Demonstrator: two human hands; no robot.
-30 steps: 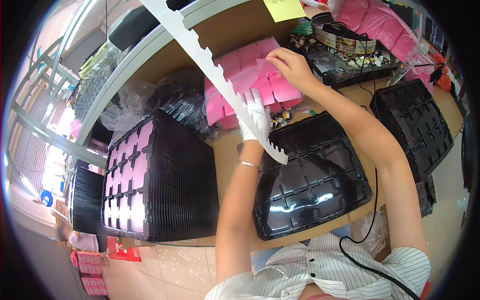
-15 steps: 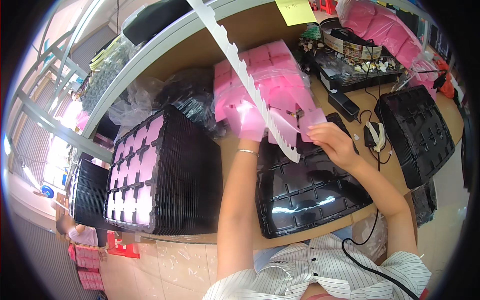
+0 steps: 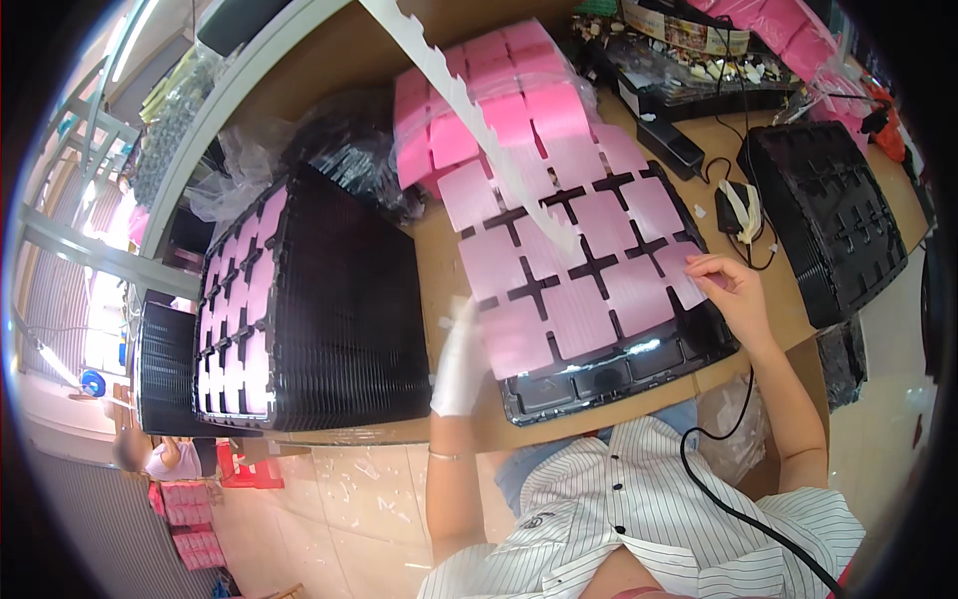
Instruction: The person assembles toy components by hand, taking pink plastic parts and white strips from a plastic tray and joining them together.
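A pink sheet [image 3: 639,297] with cross-shaped cut-outs lies over a black plastic tray [image 3: 541,395], leaving the tray's near row of pockets bare. At its right edge, the fingers of my right hand [image 3: 733,290] are closed on the sheet. Beside the sheet's left edge is my left hand [image 3: 457,364], in a white glove; motion smears its fingers, so their grip cannot be made out. A pile of pink sheets [image 3: 417,125], partly wrapped in clear film, stands just beyond the tray. A white jagged strip [image 3: 449,85] hangs across the view.
To the left rises a tall stack of black trays [image 3: 349,319] topped with pink. Another stack of black trays [image 3: 823,215] stands at the right. A black power adapter [image 3: 671,148] and cables lie between. Farther back is a bin of scraps [image 3: 699,85]. Another person [image 3: 172,457] is at far left.
The pink sheet, bunched at the far end of the tray before, now lies spread over most of it. Both hands have come nearer to me, the left also moving leftward.
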